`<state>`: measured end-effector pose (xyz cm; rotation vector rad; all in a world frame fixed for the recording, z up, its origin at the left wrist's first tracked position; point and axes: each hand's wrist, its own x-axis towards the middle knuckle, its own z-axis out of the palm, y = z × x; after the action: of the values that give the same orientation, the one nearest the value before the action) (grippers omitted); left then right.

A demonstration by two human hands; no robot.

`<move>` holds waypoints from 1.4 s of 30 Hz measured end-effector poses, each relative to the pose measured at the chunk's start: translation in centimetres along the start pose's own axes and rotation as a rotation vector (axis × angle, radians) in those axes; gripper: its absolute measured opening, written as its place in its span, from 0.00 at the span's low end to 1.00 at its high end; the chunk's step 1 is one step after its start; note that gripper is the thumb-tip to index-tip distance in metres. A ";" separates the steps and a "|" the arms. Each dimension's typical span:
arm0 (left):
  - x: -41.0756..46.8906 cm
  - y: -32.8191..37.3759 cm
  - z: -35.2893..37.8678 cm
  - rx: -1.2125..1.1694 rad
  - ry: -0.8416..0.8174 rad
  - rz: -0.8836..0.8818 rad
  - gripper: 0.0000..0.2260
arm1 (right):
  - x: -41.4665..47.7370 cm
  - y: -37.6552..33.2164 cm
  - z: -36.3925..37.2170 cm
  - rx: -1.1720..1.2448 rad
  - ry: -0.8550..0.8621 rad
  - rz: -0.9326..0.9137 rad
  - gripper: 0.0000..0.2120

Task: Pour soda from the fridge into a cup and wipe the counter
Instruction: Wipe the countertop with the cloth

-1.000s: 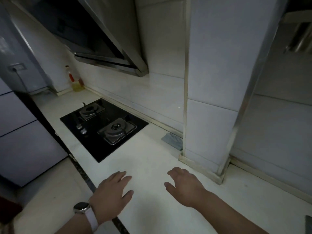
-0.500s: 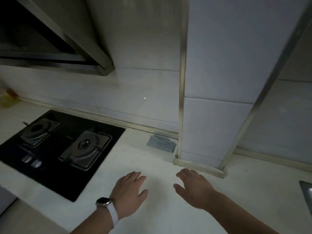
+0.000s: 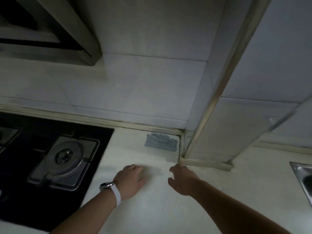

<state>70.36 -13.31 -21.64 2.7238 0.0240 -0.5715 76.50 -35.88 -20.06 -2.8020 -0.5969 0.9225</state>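
A folded grey cloth [image 3: 161, 142] lies on the pale counter [image 3: 219, 200], in the corner where the tiled back wall meets a tiled pillar. My left hand [image 3: 130, 180], with a white-strapped watch on the wrist, hovers palm down over the counter below the cloth, fingers loosely apart and empty. My right hand [image 3: 183, 180] is beside it, nearer the pillar's foot, fingers spread and holding nothing. Neither hand touches the cloth. No soda, cup or fridge is in view.
A black glass gas hob [image 3: 50, 159] with a steel burner fills the counter's left part. A range hood [image 3: 50, 36] hangs above it. The tiled pillar [image 3: 236, 124] juts out right of the cloth. A steel sink corner [image 3: 302, 176] shows at the right edge.
The view has swung right and moved closer to the counter; the fridge and oil bottle have left the frame. Both hands have reached forward toward the cloth's corner.
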 end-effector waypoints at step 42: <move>11.3 -1.3 6.0 0.018 0.200 0.239 0.21 | 10.7 0.0 1.9 -0.103 0.142 0.021 0.21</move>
<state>78.29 -14.83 -31.64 2.7365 -0.2538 -0.2313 83.26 -31.51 -27.43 -2.9395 -0.6122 0.7068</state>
